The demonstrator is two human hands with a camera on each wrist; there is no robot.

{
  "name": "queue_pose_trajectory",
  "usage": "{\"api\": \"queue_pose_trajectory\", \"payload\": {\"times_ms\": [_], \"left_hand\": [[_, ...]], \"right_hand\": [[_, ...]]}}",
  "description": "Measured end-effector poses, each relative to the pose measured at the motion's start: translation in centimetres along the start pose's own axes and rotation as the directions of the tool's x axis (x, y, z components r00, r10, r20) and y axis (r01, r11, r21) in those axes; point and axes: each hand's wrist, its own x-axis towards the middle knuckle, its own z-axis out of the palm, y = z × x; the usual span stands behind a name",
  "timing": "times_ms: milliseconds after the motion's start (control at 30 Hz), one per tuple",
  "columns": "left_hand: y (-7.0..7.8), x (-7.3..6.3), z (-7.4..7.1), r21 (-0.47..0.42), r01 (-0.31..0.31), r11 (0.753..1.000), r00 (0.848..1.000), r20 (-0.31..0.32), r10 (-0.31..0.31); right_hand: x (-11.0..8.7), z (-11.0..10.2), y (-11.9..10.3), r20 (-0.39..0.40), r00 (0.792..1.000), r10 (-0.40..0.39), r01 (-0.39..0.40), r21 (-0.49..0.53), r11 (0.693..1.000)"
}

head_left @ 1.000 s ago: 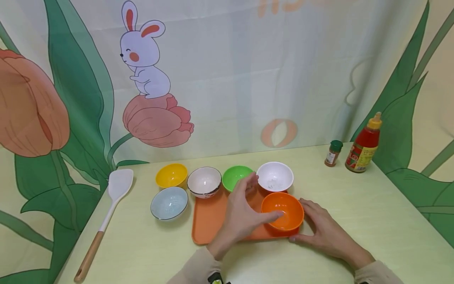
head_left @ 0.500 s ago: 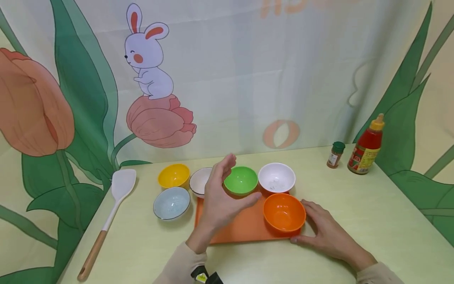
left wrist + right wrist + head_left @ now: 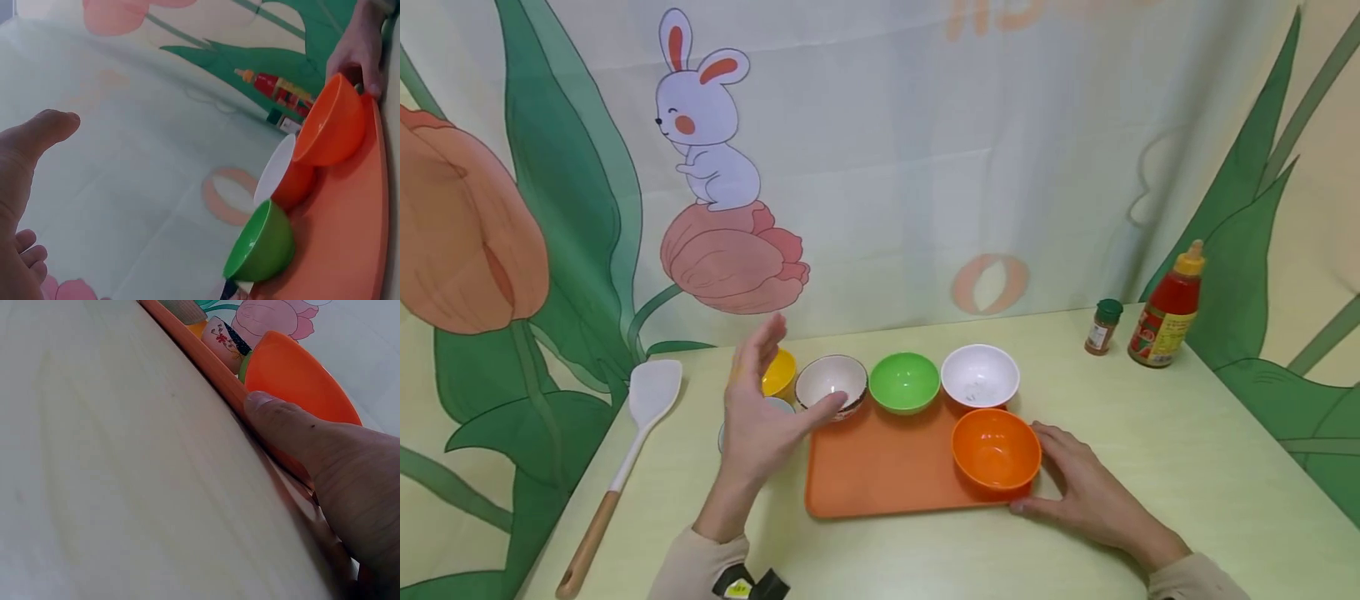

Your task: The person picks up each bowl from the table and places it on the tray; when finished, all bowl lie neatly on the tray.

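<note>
My left hand (image 3: pixel 762 427) is raised with its fingers straight and thumb spread, holding nothing. From the head view it covers parts of the yellow bowl (image 3: pixel 781 377) and the light blue bowl (image 3: pixel 781 405). An orange bowl (image 3: pixel 996 450) stands on the right end of the orange tray (image 3: pixel 880 471). At that corner my right hand (image 3: pixel 1093 492) grips the tray, its thumb on the front rim in the right wrist view. Along the tray's back edge sit a patterned white bowl (image 3: pixel 831 382), a green bowl (image 3: pixel 904 383) and a white bowl (image 3: pixel 980 377).
A white spatula (image 3: pixel 640 442) with a wooden handle lies at the table's left side. A small green-capped spice jar (image 3: pixel 1102 327) and a red sauce bottle (image 3: pixel 1167 308) stand at the back right. A printed curtain (image 3: pixel 880 167) hangs behind the table.
My left hand has moved left from beside the orange bowl, across the green and patterned bowls, to the light blue and yellow bowls. The right hand stays at the tray's right corner.
</note>
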Motion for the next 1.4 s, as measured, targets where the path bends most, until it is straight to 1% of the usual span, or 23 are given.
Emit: {"api": "queue_pose_trajectory", "payload": {"times_ms": [100,200,300,400,533,667,767,900,933,1133,1300,1400], "left_hand": [[-1.2,-0.4,-2.3,0.043,0.035,0.998,0.998,-0.048,-0.033],[-2.4,-1.0,-4.1,0.062,0.078,0.995,0.993,-0.088,-0.073],[-3.5,-1.8,-5.3,0.078,0.126,0.989,0.987,-0.111,-0.117],[-4.6,-2.8,-5.9,0.106,0.184,0.977,0.978,-0.117,-0.172],[-6.2,-3.9,-6.2,0.134,0.263,0.955,0.961,-0.119,-0.248],[-8.0,-4.8,-6.1,0.142,0.332,0.933,0.942,-0.098,-0.32],[-9.2,-5.3,-5.8,0.15,0.362,0.92,0.932,-0.075,-0.354],[-10.5,-5.8,-5.4,0.152,0.388,0.909,0.922,-0.063,-0.383],[-10.8,-5.9,-5.3,0.154,0.399,0.904,0.917,-0.06,-0.395],[-12.2,-6.5,-5.2,0.193,0.464,0.864,0.883,-0.028,-0.468],[-12.9,-6.6,-5.2,0.203,0.481,0.853,0.872,-0.008,-0.49],[-13.1,-6.7,-5.3,0.211,0.494,0.843,0.863,-0.004,-0.505]], "right_hand": [[0.0,0.1,-0.1,0.004,1.0,0.001,-0.001,-0.002,1.0],[0.0,0.1,-0.2,0.005,1.0,0.006,-0.006,-0.007,1.0],[-0.1,0.0,-0.2,0.001,1.0,0.004,-0.004,-0.01,1.0],[0.0,0.1,-0.1,-0.001,1.0,-0.002,0.002,-0.011,1.0],[0.0,0.2,0.0,0.002,1.0,-0.005,0.005,-0.007,1.0],[0.0,0.2,0.0,0.007,1.0,0.005,-0.005,-0.005,1.0],[0.0,0.1,0.0,0.009,1.0,0.009,-0.009,-0.008,1.0],[0.0,0.0,0.1,0.0,1.0,0.0,0.0,-0.006,1.0],[0.0,0.0,0.1,0.0,1.0,0.0,0.0,-0.002,1.0],[0.1,0.2,0.0,0.02,1.0,0.017,-0.017,0.009,1.0],[0.0,0.1,0.1,0.011,1.0,0.015,-0.014,-0.003,1.0],[0.0,0.0,0.0,0.012,1.0,0.017,-0.017,-0.003,1.0]]}}
